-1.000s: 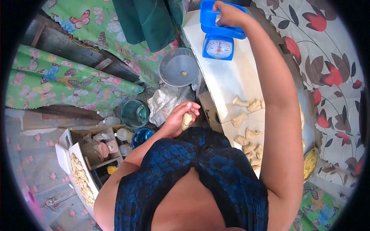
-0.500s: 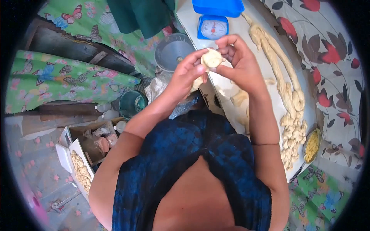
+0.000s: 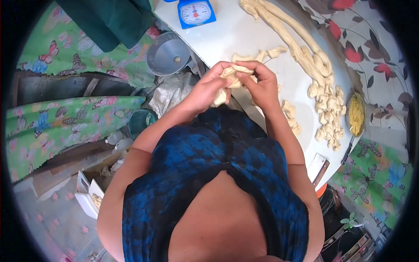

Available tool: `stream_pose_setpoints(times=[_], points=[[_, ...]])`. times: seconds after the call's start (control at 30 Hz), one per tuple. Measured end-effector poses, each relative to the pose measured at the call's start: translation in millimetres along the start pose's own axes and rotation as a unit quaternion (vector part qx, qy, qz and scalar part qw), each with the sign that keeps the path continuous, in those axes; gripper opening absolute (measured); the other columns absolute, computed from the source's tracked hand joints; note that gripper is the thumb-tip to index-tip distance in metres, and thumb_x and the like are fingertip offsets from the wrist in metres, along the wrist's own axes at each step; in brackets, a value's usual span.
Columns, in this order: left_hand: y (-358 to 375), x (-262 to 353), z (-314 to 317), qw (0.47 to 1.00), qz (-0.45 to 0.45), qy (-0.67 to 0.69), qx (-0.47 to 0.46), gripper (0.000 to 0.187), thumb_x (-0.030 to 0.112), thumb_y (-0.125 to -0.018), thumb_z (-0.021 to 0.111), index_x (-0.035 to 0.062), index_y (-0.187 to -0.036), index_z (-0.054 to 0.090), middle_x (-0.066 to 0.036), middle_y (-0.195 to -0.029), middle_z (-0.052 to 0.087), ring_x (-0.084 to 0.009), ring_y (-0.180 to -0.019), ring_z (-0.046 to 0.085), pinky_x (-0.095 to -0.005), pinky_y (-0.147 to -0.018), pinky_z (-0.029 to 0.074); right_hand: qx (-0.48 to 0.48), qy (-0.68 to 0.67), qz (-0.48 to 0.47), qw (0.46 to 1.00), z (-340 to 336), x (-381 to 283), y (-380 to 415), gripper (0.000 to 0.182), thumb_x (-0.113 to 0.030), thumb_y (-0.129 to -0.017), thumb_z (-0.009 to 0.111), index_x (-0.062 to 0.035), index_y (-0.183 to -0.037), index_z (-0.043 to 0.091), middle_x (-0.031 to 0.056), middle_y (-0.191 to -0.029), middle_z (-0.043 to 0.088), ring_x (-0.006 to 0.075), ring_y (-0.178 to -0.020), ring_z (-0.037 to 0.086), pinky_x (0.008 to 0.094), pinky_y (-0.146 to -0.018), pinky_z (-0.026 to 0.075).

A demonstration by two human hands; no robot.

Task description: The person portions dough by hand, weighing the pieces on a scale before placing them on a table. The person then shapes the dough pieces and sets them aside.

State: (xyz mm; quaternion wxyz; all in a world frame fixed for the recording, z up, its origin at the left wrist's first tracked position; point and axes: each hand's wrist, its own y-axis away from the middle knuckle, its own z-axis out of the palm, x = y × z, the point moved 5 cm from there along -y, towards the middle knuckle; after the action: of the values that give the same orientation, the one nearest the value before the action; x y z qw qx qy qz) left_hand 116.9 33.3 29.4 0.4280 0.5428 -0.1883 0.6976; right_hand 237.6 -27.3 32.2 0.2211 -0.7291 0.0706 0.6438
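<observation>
Pale dough (image 3: 232, 77) is pinched between both hands, just in front of my body at the table's edge. My left hand (image 3: 205, 91) grips its left side with thumb and fingers, and another lump of dough (image 3: 219, 98) shows beneath that palm. On the other side, my right hand (image 3: 262, 85) squeezes the dough's upper edge between thumb and fingers. Torn dough strips (image 3: 262, 56) lie on the white table just beyond my hands. More dough pieces (image 3: 291, 118) rest beside my right forearm. Farther right are a long folded dough rope (image 3: 283, 32) and a heap of small dough pieces (image 3: 328, 117).
A blue dial scale (image 3: 196, 14) stands at the table's far end. Right of the heap sits an oval dish of yellow filling (image 3: 357, 115). A flat blade with a wooden edge (image 3: 320, 170) lies near the front corner. A grey basin (image 3: 168, 54) and green bucket (image 3: 142, 120) are at left.
My view has shifted, bringing the table's front corner into sight. The dough in my hands has gone from a rounded, cupped shape to a flatter, folded one, with both hands pinching it.
</observation>
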Motion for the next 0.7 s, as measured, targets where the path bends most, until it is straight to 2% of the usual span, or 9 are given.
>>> stream_pose_setpoints(times=[0.1, 0.2, 0.27, 0.37, 0.5, 0.53, 0.63, 0.67, 0.7], points=[[7, -11, 15, 0.991, -0.003, 0.081, -0.107, 0.032, 0.005, -0.086, 0.044, 0.0048, -0.118, 0.041, -0.006, -0.095, 0.054, -0.0089, -0.057, 0.052, -0.0227, -0.052, 0.045, 0.048, 0.090, -0.073, 0.992, -14, -7, 6, 0.019, -0.001, -0.072, 0.058, -0.0030, -0.089, 0.064, 0.0083, -0.083, 0.062, 0.0174, -0.078, 0.059, 0.0278, -0.069, 0.046], [7, -15, 22, 0.998, 0.027, 0.022, -0.060, 0.036, 0.005, -0.086, 0.045, 0.0040, -0.121, 0.038, -0.008, -0.096, 0.053, -0.0095, -0.055, 0.052, -0.0224, -0.052, 0.045, 0.062, 0.161, -0.124, 0.977, -14, -15, 11, 0.021, -0.001, -0.071, 0.056, -0.0038, -0.091, 0.065, 0.0090, -0.081, 0.059, 0.0207, -0.078, 0.058, 0.0290, -0.072, 0.046], [3, -17, 17, 1.000, 0.024, 0.000, 0.016, 0.034, 0.006, -0.086, 0.045, 0.0016, -0.119, 0.039, -0.007, -0.085, 0.055, -0.0106, -0.052, 0.051, -0.0213, -0.047, 0.043, -0.002, 0.099, -0.074, 0.992, -13, -11, 12, 0.024, -0.003, -0.074, 0.055, -0.0047, -0.097, 0.063, 0.0107, -0.089, 0.057, 0.0217, -0.085, 0.057, 0.0309, -0.078, 0.045], [-3, -13, 9, 0.995, 0.077, -0.018, 0.055, 0.021, 0.008, -0.087, 0.049, 0.0023, -0.106, 0.043, -0.008, -0.086, 0.057, -0.0102, -0.055, 0.054, -0.0223, -0.049, 0.046, -0.050, 0.061, -0.062, 0.995, -7, -24, 25, 0.029, -0.006, -0.076, 0.056, -0.0052, -0.104, 0.060, 0.0132, -0.099, 0.054, 0.0228, -0.092, 0.055, 0.0326, -0.083, 0.043], [0, -20, 11, 0.993, 0.006, -0.110, -0.035, 0.018, 0.013, -0.088, 0.055, 0.0023, -0.102, 0.050, -0.006, -0.081, 0.061, -0.0095, -0.070, 0.058, -0.0219, -0.059, 0.046, -0.075, 0.101, -0.091, 0.988, -12, -14, 34, 0.035, -0.016, -0.076, 0.067, -0.0057, -0.109, 0.057, 0.0094, -0.104, 0.056, 0.0191, -0.105, 0.050, 0.0322, -0.086, 0.041], [0, -20, 12, 0.993, 0.006, -0.109, -0.040, 0.018, 0.013, -0.088, 0.055, 0.0023, -0.102, 0.050, -0.006, -0.081, 0.061, -0.0095, -0.070, 0.058, -0.0219, -0.059, 0.046, -0.106, 0.098, -0.004, 0.990, -18, -9, 38, 0.032, -0.018, -0.077, 0.067, -0.0048, -0.105, 0.058, 0.0083, -0.099, 0.059, 0.0167, -0.092, 0.057, 0.0311, -0.079, 0.045], [4, -27, 21, 0.986, -0.049, -0.130, -0.093, 0.019, 0.018, -0.088, 0.055, 0.0024, -0.099, 0.053, -0.005, -0.078, 0.061, -0.0090, -0.066, 0.058, -0.0210, -0.057, 0.044, -0.076, 0.087, 0.065, 0.991, -36, -4, 47, 0.027, -0.017, -0.081, 0.064, -0.0036, -0.104, 0.057, 0.0069, -0.092, 0.062, 0.0137, -0.077, 0.061, 0.0289, -0.069, 0.049], [6, -24, 24, 0.988, -0.043, -0.105, -0.108, 0.021, 0.022, -0.089, 0.053, 0.0022, -0.098, 0.054, -0.005, -0.076, 0.061, -0.0092, -0.064, 0.056, -0.0211, -0.055, 0.043, 0.000, -0.006, 0.116, 0.993, -48, 0, 51, 0.023, -0.014, -0.085, 0.058, -0.0019, -0.105, 0.054, 0.0064, -0.091, 0.062, 0.0125, -0.071, 0.061, 0.0271, -0.064, 0.050], [6, -22, 26, 0.989, -0.036, -0.080, -0.122, 0.025, 0.025, -0.091, 0.051, 0.0020, -0.097, 0.055, -0.005, -0.075, 0.060, -0.0093, -0.061, 0.055, -0.0211, -0.054, 0.042, 0.072, -0.091, 0.063, 0.991, -67, 3, 52, 0.026, -0.012, -0.087, 0.054, -0.0017, -0.111, 0.051, 0.0048, -0.096, 0.060, 0.0123, -0.074, 0.060, 0.0248, -0.066, 0.049]])
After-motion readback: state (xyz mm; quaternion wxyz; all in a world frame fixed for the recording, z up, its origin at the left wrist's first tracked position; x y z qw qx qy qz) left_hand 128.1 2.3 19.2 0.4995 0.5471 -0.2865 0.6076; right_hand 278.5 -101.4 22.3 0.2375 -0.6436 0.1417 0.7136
